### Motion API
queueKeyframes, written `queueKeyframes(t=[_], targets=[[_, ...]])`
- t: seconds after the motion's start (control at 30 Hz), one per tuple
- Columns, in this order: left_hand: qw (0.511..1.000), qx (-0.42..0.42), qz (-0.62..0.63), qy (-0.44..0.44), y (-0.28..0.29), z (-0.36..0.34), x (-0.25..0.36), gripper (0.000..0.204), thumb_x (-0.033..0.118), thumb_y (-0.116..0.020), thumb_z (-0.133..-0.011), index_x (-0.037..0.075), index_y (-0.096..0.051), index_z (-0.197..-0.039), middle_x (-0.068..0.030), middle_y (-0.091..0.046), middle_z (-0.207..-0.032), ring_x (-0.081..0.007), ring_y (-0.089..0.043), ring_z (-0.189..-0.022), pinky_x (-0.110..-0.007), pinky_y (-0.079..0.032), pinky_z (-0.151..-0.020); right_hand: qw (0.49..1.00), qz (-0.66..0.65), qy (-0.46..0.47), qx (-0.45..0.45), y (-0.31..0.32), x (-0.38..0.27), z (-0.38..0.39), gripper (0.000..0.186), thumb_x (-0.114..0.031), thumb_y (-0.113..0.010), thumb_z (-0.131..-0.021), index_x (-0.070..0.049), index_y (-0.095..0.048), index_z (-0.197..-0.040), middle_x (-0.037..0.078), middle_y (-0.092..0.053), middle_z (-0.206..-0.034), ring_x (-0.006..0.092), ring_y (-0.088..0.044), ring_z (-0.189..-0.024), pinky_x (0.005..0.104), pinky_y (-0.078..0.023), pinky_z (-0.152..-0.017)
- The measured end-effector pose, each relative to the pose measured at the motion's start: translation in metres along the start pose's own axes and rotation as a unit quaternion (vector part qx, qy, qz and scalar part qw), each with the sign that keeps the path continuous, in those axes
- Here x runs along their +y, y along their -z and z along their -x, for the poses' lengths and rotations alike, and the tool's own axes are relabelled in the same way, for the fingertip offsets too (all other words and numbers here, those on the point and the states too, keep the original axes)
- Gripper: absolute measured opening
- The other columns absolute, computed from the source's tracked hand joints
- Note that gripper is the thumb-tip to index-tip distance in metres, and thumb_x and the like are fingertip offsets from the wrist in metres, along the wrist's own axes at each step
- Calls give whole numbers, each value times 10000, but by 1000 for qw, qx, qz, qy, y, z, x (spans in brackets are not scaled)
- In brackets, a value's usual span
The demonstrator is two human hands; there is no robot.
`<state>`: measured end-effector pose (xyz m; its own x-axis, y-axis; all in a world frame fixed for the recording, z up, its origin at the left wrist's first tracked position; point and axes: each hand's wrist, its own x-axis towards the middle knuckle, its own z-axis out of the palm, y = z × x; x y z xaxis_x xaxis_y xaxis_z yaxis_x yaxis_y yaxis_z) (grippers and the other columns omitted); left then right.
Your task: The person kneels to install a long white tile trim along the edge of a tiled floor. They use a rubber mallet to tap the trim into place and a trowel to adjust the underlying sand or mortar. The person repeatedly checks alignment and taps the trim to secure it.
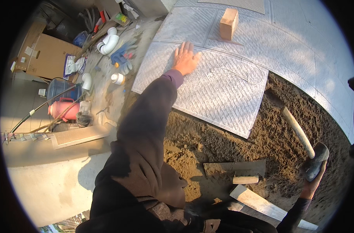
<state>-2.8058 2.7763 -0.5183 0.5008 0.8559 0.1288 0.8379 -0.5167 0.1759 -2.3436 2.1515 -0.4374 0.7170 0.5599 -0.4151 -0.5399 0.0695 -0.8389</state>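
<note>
My left hand [186, 59] lies flat with its fingers spread on a light grey textured floor tile [219, 99]. The tile rests at an angle over brown sandy mortar [200, 134], next to the laid tiles. A thin loop of pale string [239, 77] lies across its right part. At the lower right, my right hand [313, 181] grips a rubber mallet [317, 160] by its dark head, and the wooden handle points up and away over the mortar. A trowel [248, 167] with a wooden grip rests on the mortar below the tile.
A wooden block [228, 24] stands on the laid tiles [293, 50] at the far side. Near me lies a long pale board [260, 204]. To the left are white pipe fittings [108, 40], gloves [122, 56], a white jar [118, 79], a pink jug [66, 109] and a cardboard box [50, 56].
</note>
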Motion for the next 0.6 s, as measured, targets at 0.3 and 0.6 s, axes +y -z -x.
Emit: queueKeyframes(t=[0.3, 0.6], targets=[[944, -142, 292, -51, 83, 135, 85, 952, 697, -256, -1070, -111, -325, -1569, -308, -302, -1655, -399, -279, -1563, -495, -249, -1280, 947, 265, 31, -180, -100, 7, 47, 864, -510, -739, -911, 63, -457, -1492, 116, -633, -1293, 181, -619, -1137, 322, -495, -986], [790, -452, 383, -159, 124, 313, 155, 251, 139, -678, -835, -67, -643, -975, -161, -616, -640, -309, -640, -586, -431, -505, -592, 910, 300, -3, -285, -192, 40, 91, 946, -534, -800, -826, 52, -476, -1494, 108, -634, -1299, 175, -610, -1148, 336, -501, -985]])
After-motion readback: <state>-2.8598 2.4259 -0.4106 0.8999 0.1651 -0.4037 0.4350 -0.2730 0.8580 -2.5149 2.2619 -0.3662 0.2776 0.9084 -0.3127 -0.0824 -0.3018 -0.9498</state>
